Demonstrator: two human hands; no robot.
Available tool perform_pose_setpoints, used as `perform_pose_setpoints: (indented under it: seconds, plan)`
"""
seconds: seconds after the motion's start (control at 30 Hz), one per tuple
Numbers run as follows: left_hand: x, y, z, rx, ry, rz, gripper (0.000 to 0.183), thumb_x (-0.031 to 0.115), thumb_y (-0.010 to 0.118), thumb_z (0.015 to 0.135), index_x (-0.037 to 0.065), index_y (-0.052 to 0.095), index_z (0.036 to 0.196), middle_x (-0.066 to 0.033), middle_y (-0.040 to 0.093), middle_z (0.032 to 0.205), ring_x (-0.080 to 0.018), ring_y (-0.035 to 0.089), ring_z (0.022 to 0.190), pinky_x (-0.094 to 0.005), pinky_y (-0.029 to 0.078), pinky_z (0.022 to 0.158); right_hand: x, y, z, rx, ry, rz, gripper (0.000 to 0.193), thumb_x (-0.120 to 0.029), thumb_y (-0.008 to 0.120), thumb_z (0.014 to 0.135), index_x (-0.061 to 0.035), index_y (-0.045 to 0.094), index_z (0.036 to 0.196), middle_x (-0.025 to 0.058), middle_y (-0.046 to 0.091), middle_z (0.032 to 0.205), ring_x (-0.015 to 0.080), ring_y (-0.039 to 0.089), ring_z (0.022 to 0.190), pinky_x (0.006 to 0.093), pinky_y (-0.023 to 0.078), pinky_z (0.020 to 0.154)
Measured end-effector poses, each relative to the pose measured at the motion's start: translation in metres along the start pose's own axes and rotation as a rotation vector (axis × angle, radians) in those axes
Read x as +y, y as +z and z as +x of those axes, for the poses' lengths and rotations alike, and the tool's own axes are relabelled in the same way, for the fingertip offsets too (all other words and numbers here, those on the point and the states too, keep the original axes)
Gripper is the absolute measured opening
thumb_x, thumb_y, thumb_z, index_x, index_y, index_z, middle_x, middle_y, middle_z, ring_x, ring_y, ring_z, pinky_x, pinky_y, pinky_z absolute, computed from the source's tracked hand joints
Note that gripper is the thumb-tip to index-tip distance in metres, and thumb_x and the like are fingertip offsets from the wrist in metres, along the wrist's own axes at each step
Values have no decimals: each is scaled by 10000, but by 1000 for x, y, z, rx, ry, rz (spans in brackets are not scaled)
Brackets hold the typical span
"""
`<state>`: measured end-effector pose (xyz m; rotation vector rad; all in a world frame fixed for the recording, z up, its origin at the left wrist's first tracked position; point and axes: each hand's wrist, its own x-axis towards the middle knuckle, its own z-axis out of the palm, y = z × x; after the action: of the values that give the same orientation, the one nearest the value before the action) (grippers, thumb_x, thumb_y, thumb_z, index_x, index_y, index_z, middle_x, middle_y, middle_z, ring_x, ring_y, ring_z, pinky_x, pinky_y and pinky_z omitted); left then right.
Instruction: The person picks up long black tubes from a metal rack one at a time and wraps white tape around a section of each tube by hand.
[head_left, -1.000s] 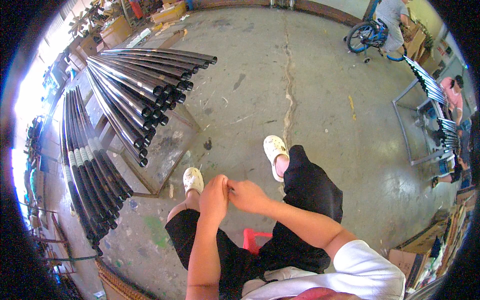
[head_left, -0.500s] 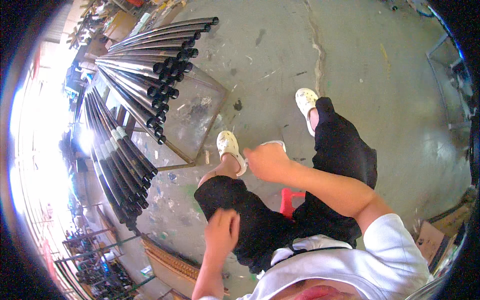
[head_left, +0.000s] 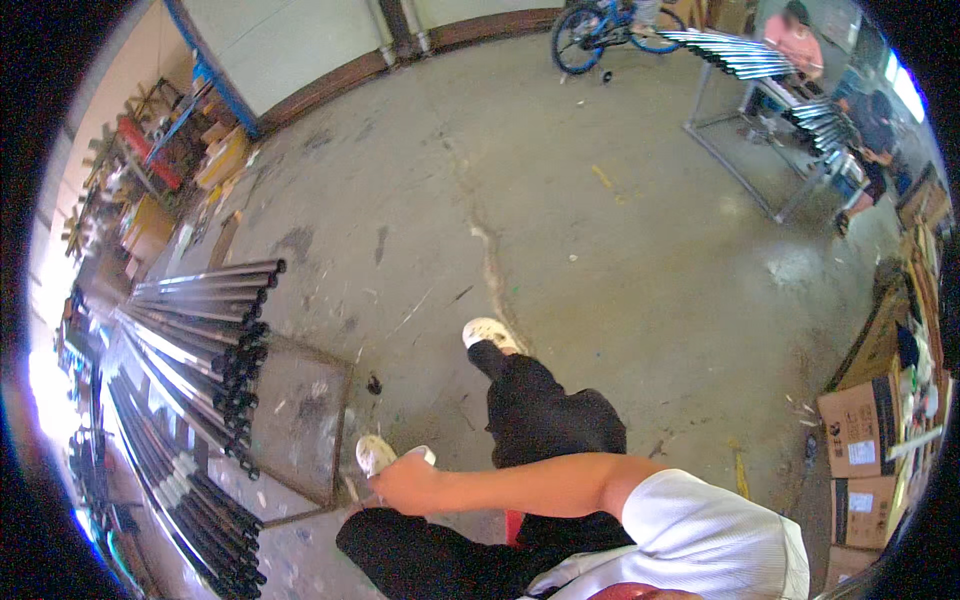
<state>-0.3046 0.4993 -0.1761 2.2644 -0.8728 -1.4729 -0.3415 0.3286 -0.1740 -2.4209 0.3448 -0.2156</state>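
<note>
My right hand (head_left: 405, 483) is closed, with the forearm stretched leftward across my lap. A small white object (head_left: 428, 456) shows at the far side of that hand and appears held in it; its kind is hidden. The hand is above my left knee, close to one white clog (head_left: 374, 455). My left hand is out of view. I sit with my legs apart in black trousers (head_left: 555, 410), and a bit of a red seat or stool (head_left: 513, 525) shows between them. To the left, many dark metal tubes (head_left: 215, 340) lie in bundles, their open ends toward me.
A metal frame (head_left: 340, 430) stands on the floor beside the tubes. Cardboard boxes (head_left: 858, 430) are stacked at the right. At the far right, two people work by a rack (head_left: 740, 180) of shiny tubes. A blue bicycle (head_left: 580, 40) stands at the back.
My view has swung up and to the right, bringing in the far rack, people and bicycle. My left hand has left the picture. The right hand still has the white object.
</note>
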Motion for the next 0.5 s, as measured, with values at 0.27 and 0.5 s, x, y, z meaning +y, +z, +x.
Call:
perform_pose_setpoints:
  seconds: [0.27, 0.5]
  plan:
    - [8, 0, 32, -13, 18, -76, 107, 133, 577, 835, 67, 598, 917, -72, 609, 866, -227, 599, 823, -350, 489, 717, 7, 2, -9, -17, 23, -82, 247, -157, 591, 718, -73, 583, 950, 116, 620, 647, 297, 630, 577, 446, 426, 419]
    - [4, -8, 35, 8, -17, -137, 108, 128, 574, 839, 63, 600, 922, -65, 612, 873, -209, 596, 833, -341, 487, 731, 9, 8, -2, 67, -16, -65, 215, -169, 587, 728, -53, 581, 909, 141, 617, 655, 315, 626, 587, 453, 462, 472]
